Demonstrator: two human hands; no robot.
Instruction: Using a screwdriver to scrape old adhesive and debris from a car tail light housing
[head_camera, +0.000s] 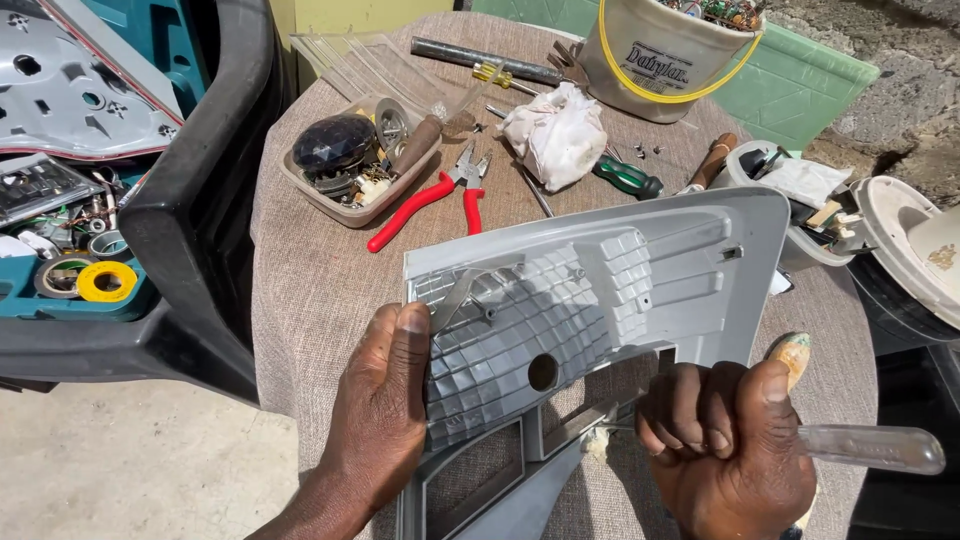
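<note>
Gripping one grey ribbed plastic panel (600, 300) above the cloth-covered table (310, 290), your left hand (385, 400) clamps its edge; your right hand (725, 440) fists one clear-handled screwdriver (860, 447). Behind: one red pliers (430, 200), one white rag (555, 130).

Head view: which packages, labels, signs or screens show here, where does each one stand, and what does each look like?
Bucket: far edge of the round table, cream plastic tub with a yellow wire handle, filled with small parts.
Label on the bucket: front wall, dark lettering printed on the cream plastic.
Tray: left of the red-handled pliers, shallow beige container of metal parts.
No signs or screens in view.
</note>
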